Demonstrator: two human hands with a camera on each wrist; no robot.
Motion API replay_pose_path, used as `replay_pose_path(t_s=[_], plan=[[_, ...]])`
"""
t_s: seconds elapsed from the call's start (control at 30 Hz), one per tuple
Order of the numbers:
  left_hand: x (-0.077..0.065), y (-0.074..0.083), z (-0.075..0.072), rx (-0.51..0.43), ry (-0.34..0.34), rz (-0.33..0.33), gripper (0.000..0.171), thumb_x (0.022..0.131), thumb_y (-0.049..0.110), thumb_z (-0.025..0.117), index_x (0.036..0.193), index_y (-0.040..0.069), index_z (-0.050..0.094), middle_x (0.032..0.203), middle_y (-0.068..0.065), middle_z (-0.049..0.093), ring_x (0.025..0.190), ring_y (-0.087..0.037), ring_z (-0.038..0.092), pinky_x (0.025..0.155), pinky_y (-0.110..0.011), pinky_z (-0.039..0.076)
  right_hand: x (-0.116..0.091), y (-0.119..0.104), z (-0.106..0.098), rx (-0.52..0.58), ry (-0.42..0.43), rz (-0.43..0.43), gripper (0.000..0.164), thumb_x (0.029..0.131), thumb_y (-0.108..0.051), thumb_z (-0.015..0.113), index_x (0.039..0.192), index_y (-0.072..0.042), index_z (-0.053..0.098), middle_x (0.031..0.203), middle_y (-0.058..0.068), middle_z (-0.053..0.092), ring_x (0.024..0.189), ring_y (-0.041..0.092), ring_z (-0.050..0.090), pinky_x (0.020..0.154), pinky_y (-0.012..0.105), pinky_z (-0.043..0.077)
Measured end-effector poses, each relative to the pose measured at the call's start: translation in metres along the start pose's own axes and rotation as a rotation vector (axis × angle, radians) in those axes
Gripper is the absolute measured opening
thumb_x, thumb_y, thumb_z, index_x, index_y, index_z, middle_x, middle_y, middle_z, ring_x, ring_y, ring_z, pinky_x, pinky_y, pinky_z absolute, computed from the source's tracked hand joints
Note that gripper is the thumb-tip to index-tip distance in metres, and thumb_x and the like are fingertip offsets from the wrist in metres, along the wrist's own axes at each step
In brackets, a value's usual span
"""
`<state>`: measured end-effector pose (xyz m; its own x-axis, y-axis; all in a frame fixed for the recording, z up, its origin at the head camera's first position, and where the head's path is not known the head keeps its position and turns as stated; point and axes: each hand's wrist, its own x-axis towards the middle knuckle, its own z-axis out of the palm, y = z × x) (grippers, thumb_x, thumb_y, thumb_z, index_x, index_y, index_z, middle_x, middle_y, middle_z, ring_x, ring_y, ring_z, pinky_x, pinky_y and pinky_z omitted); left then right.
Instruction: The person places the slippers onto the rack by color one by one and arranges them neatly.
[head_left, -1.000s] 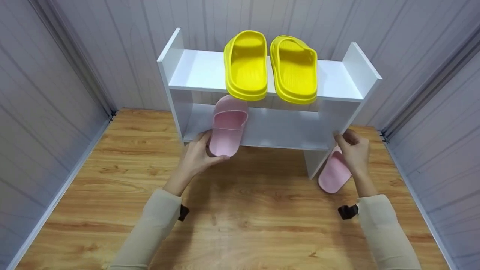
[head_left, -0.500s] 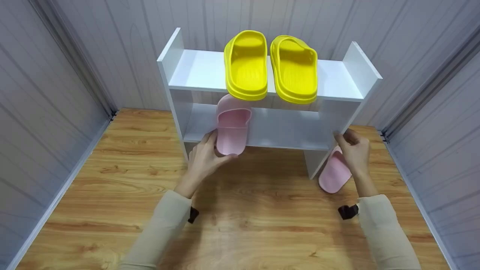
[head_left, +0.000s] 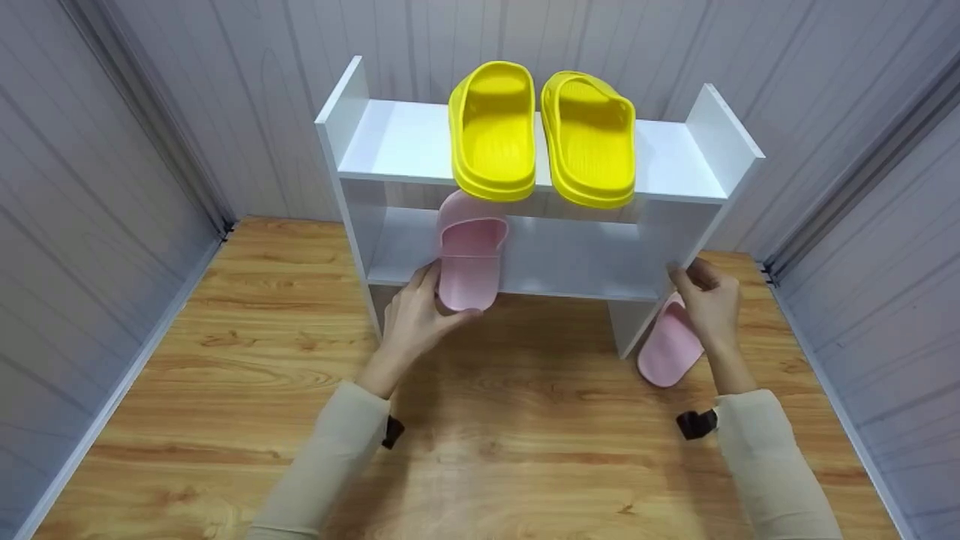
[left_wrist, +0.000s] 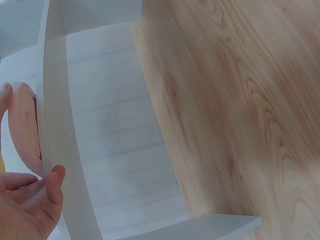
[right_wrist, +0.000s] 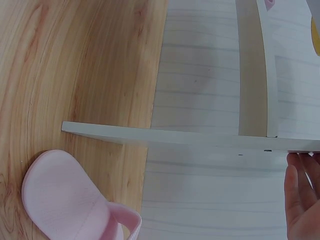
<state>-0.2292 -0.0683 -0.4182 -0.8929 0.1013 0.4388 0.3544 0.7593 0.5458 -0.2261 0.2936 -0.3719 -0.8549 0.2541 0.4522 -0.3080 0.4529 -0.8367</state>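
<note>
A pink slipper [head_left: 470,279] sits on the middle shelf of a white shoe rack [head_left: 577,259], its heel end jutting past the front edge. My left hand [head_left: 416,319] grips it, fingers along its left side and thumb under the heel. In the left wrist view the same slipper [left_wrist: 24,125] shows beyond the shelf board. My right hand [head_left: 709,304] holds the front edge of the rack's right side panel [right_wrist: 190,139]; part of that hand is cut off in the right wrist view. Another pink slipper [head_left: 666,352] lies on the floor below the right hand.
Two yellow slippers [head_left: 499,146] stand side by side on the top shelf, heels overhanging the front. Wood-patterned floor [head_left: 480,450] spreads before the rack. Panelled walls close in at the back, at the left [head_left: 97,247] and at the right [head_left: 877,262].
My left hand has slid the pink slipper a little to the right along the middle shelf. The right hand, the rack and the other slippers stay where they were.
</note>
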Motion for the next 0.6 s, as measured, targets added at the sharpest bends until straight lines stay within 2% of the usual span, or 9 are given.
replay_pose_path(t_s=[0.27,0.47,0.6], plan=[[0.0004,0.0016,0.0022,0.025,0.006,-0.001,0.101,0.059,0.075,0.053,0.131,0.006,0.040,0.127,-0.008,0.045,0.086,-0.029,0.056,0.060,-0.040,0.046,0.0003,0.0010,-0.0004,0.014,-0.005,-0.002,0.026,0.081,-0.010,0.062,0.101,0.008,0.062,0.086,0.010,0.065,0.074,0.003,0.059,0.064,0.015,0.046],[0.0010,0.0016,0.0041,0.020,0.019,-0.014,0.095,0.060,0.065,0.064,0.132,0.007,0.040,0.128,-0.007,0.044,0.087,-0.031,0.057,0.060,-0.042,0.046,0.0004,0.0011,-0.0002,0.010,-0.007,0.004,0.027,0.081,-0.010,0.062,0.101,0.008,0.062,0.086,0.009,0.065,0.073,0.004,0.059,0.063,0.015,0.046],[0.0009,0.0006,0.0032,-0.002,0.027,-0.010,0.094,0.060,0.059,0.069,0.132,0.007,0.038,0.130,-0.008,0.043,0.081,-0.026,0.057,0.058,-0.039,0.046,0.0004,0.0009,0.0002,0.012,-0.009,0.009,0.028,0.082,-0.011,0.062,0.102,0.008,0.062,0.086,0.009,0.065,0.075,0.004,0.059,0.065,0.015,0.046]])
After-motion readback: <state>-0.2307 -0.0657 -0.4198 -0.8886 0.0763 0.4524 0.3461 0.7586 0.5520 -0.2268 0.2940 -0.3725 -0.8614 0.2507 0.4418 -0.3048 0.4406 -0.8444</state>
